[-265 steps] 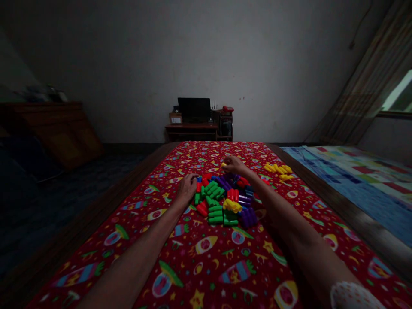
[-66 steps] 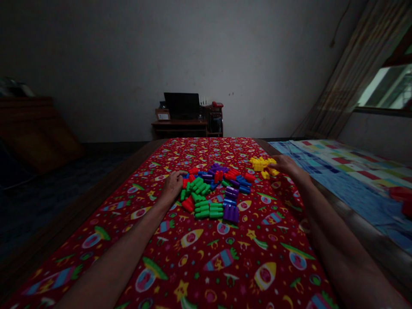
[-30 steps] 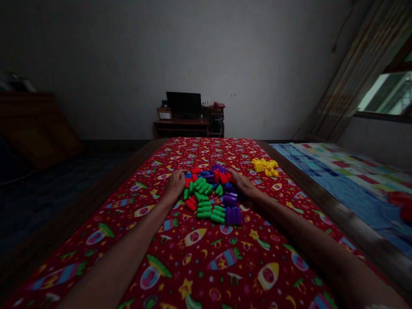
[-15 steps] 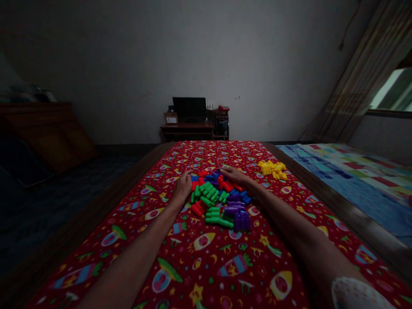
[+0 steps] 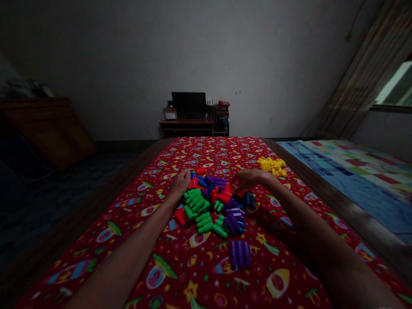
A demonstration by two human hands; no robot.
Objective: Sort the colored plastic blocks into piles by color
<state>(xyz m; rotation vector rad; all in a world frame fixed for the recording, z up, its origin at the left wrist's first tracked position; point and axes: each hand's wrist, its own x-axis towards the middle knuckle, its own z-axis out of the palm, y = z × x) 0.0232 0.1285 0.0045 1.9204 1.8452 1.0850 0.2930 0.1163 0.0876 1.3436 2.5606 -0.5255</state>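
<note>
Head view: yellow blocks (image 5: 271, 165) lay apart, other blocks (image 5: 214, 195) mixed; left hand (image 5: 181, 182) and right hand (image 5: 247, 178) half-curled there, holds I couldn't tell.

A black monitor (image 5: 189, 104) stands on a desk (image 5: 185, 122) before the wall (image 5: 273, 64), a curtain (image 5: 354, 92) hanging far right.

Around the mixed blocks (image 5: 203, 222), red cloth (image 5: 222, 151) lies open at 12 and 6 o'clock, while the left hand (image 5: 180, 182) bars 10, the right hand (image 5: 248, 177) and yellow blocks (image 5: 269, 165) 2, a purple block (image 5: 240, 254) 5.
</note>
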